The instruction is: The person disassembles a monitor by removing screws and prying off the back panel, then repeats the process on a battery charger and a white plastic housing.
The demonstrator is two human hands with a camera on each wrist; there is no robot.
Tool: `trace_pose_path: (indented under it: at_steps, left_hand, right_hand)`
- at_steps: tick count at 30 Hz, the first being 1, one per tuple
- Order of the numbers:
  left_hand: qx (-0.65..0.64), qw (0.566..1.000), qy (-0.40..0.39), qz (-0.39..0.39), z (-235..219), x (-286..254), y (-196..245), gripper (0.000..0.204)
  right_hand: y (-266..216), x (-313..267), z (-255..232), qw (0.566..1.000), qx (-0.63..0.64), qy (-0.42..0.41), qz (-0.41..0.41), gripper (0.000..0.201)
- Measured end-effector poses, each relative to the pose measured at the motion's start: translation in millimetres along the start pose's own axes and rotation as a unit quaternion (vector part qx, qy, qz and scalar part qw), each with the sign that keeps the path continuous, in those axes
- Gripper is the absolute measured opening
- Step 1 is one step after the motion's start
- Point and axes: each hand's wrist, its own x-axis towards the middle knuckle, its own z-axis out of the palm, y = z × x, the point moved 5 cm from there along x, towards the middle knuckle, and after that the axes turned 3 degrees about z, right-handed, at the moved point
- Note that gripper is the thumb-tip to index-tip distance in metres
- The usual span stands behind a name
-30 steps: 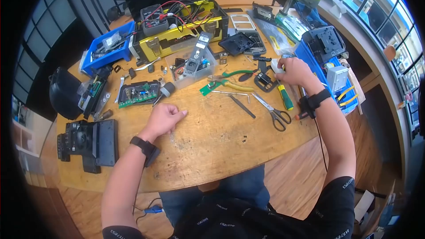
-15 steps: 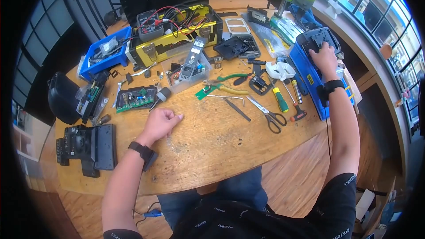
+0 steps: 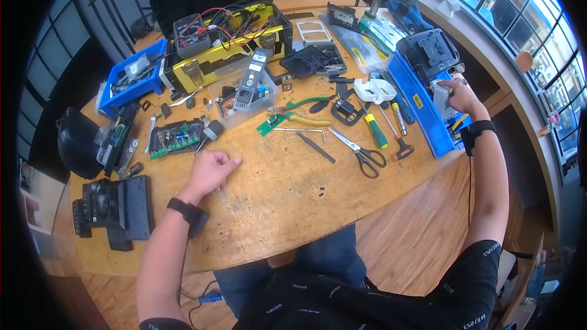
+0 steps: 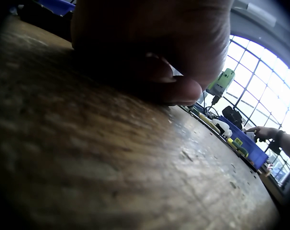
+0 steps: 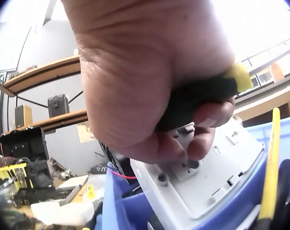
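My left hand (image 3: 211,170) rests on the wooden table (image 3: 263,208), fingers loosely curled and holding nothing. Just beyond it lies a green circuit board in a black tray (image 3: 177,140). At the far right, my right hand (image 3: 468,96) reaches over a blue bin (image 3: 422,107). Its fingers curl round a black-handled tool with a yellow end (image 5: 207,93); the tool's working end is mostly hidden. The fingertips (image 5: 200,146) are right at the face of a white plastic housing (image 5: 231,153) in that bin. A black device (image 3: 431,52) sits behind the housing.
Scissors (image 3: 361,153), a green-and-yellow screwdriver (image 3: 376,131), pliers (image 3: 306,119) and tweezers (image 3: 315,146) lie mid-table. A white tray (image 3: 374,90) stands beyond. An open toolbox (image 3: 214,61) is at the back; a black device (image 3: 116,208) lies left.
My right hand has gone from the white tray across to the blue bin, over the black device, then down to the white housing. The left hand stays on the table.
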Motion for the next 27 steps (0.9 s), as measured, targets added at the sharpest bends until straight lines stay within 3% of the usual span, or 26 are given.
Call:
trace_pose_path:
  at_steps: [2, 4, 6, 8, 10, 12, 15, 19, 22, 24, 26, 27]
  left_hand:
    - [0.010, 1.000, 0.000, 0.006, 1.0, 2.1, -1.9, 0.045]
    - [0.021, 1.000, 0.008, 0.003, 0.0, 3.9, -8.1, 0.045]
    - [0.009, 0.999, 0.001, 0.033, 1.8, 5.6, -10.2, 0.046]
    - [0.030, 0.998, 0.008, 0.054, 1.4, 4.9, -9.3, 0.046]
    - [0.031, 0.998, 0.013, 0.046, -0.3, 1.4, -3.5, 0.046]
    - [0.027, 0.999, 0.012, 0.045, -0.7, -0.6, -3.8, 0.046]
    - [0.032, 0.997, 0.014, 0.065, -0.7, 2.0, -7.8, 0.046]
    - [0.038, 0.997, 0.015, 0.069, -1.2, 3.0, -11.1, 0.046]
    - [0.052, 0.996, 0.023, 0.074, -1.2, 0.8, -12.9, 0.045]
    - [0.060, 0.994, 0.031, 0.080, -2.0, -1.7, -14.2, 0.044]
    - [0.050, 0.994, 0.034, 0.087, -2.3, -5.1, -16.0, 0.044]
    - [0.051, 0.994, 0.035, 0.085, -2.2, -8.0, -17.4, 0.044]
  right_hand:
    - [-0.1, -3.8, -1.5, 0.999, 0.039, -0.023, 0.012, 0.066]
    - [-2.1, -6.2, -4.4, 0.998, -0.027, -0.003, -0.065, 0.064]
    - [13.2, -4.1, -1.5, 0.996, -0.006, 0.021, -0.082, 0.068]
    - [8.6, -8.9, -11.3, 0.999, 0.014, -0.021, -0.020, 0.077]
    - [14.5, -10.6, -10.2, 0.999, -0.021, 0.001, -0.045, 0.073]
    - [2.2, -21.5, -21.4, 1.000, -0.023, 0.013, -0.004, 0.067]
    - [-8.3, -33.3, -39.7, 0.996, -0.042, 0.080, -0.017, 0.060]
    - [-50.7, -50.1, -83.3, 0.992, -0.048, 0.113, -0.031, 0.058]
    - [-99.1, -67.0, -101.8, 0.978, 0.001, 0.177, -0.111, 0.060]
    - [-146.0, -82.1, -102.3, 0.973, 0.058, 0.164, -0.153, 0.061]
    - [-212.0, -103.7, -96.6, 0.966, 0.186, 0.068, -0.164, 0.054]
    - [-232.3, -105.7, -82.2, 0.946, 0.239, 0.049, -0.212, 0.049]
